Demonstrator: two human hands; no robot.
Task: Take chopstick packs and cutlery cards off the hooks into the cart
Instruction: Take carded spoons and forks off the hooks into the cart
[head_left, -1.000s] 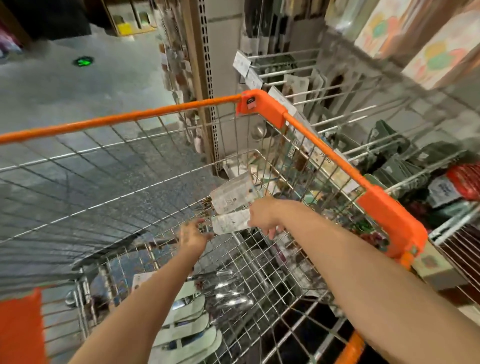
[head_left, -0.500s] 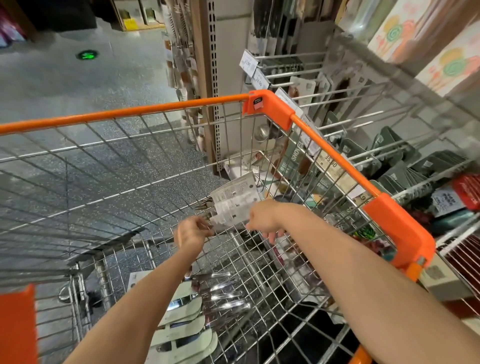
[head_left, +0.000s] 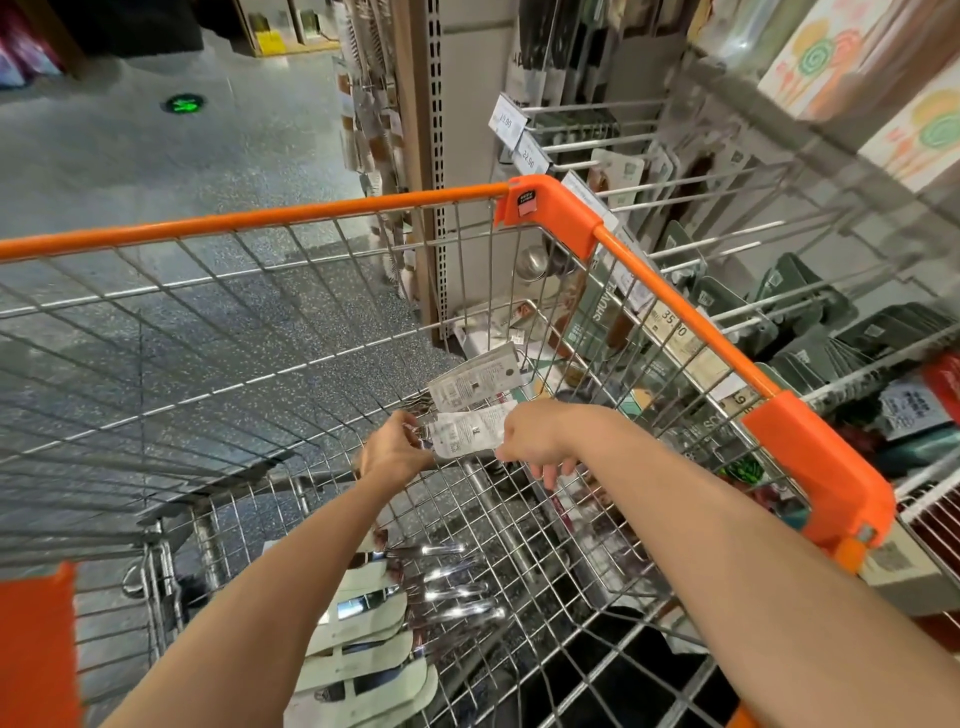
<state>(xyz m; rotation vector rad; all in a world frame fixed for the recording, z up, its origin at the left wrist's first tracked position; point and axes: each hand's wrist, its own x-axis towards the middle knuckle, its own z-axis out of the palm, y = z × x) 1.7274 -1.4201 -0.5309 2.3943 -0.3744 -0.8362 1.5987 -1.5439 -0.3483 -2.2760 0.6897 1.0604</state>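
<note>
Head view looks down into an orange-rimmed wire cart (head_left: 670, 291) parked against a rack of hooks (head_left: 691, 182) on the right. On the cart floor lies a fanned stack of cutlery cards (head_left: 384, 623), steel handles catching the light. Both arms reach deep into the basket. Between them are two packs (head_left: 470, 408), one above the other, held low over the far end of the cart.

Right hand (head_left: 535, 436) has its fingers curled over the right end of the lower pack; one finger hangs loose below. Left hand (head_left: 392, 449) pinches the left end, where something shiny pokes out.

Risks, as I judge them: the packs are held by their ends only, so letting go unevenly could tip one through the wide mesh or onto its edge against the wire side. Dropped from here, they could also land short of the stack and slide.

Whether the upper pack is gripped or just resting against the lower one cannot be told. Print on both is too small to read, and the fingertips are hidden behind them.
</note>
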